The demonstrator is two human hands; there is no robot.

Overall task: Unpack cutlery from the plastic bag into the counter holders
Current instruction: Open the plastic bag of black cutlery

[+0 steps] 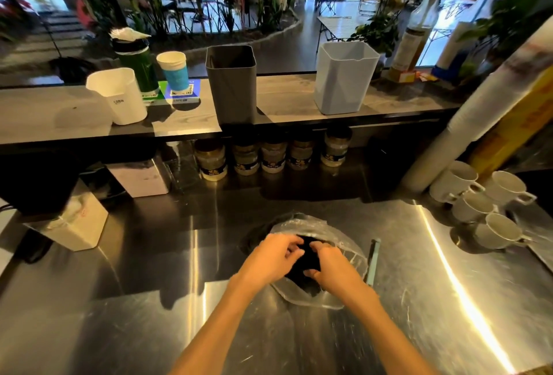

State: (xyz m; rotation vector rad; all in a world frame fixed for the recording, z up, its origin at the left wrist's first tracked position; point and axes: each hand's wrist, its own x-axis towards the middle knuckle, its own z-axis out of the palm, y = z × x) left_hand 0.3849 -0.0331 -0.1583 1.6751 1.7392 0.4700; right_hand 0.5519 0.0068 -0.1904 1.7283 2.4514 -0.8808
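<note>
- Fingers of the left hand are curled at the mouth of the plastic bag, and those of the right hand curl opposite them; each set seems to pinch the film or the dark load inside, though blur hides which.
- Both hands meet over the opening, likely to spread it and reach the cutlery, which shows only as a dark mass between the fingers, with no single piece to tell.
- Under the fingers the bag lies flat on the steel desk, its mouth facing the person, which suits reaching in.
- Well beyond the fingers, on the raised shelf, stand the grey holder and the pale blue holder, upright with open tops, ready to receive pieces.
- Beyond the left fingers, farther left on the shelf, stands a white holder.
- Just right of the fingers, beside the bag, lies a pale green strip.
</note>
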